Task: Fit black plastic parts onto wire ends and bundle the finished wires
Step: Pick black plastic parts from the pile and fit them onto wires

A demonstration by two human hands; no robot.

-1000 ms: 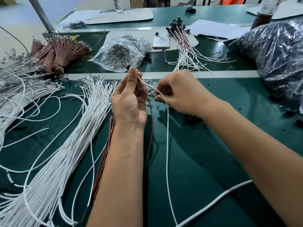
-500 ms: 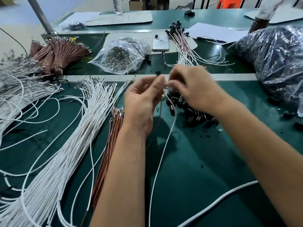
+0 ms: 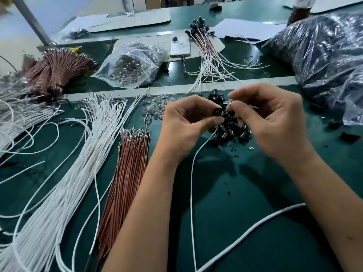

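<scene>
My left hand [image 3: 186, 122] pinches a black plastic part [image 3: 217, 111] between thumb and fingertips. My right hand [image 3: 269, 118] pinches the end of a thin white wire [image 3: 192, 173] right beside that part; the wire hangs down toward me. Under both hands lies a heap of loose black plastic parts [image 3: 229, 132]. Loose white wires [image 3: 78, 154] and brown wires [image 3: 127, 169] lie to the left. Finished wires with black ends [image 3: 206, 48] fan out beyond the metal strip.
A clear bag of small metal pieces [image 3: 131, 65], a phone [image 3: 180, 47] and a pen sit at the back. Tied brown wire bundles [image 3: 57, 69] lie far left. A large dark plastic bag [image 3: 324, 55] fills the right. A thick white cable [image 3: 255, 228] crosses near me.
Both hands have shifted right over the heap of black parts. My left hand, which held wires upright a second ago, now pinches a black part.
</scene>
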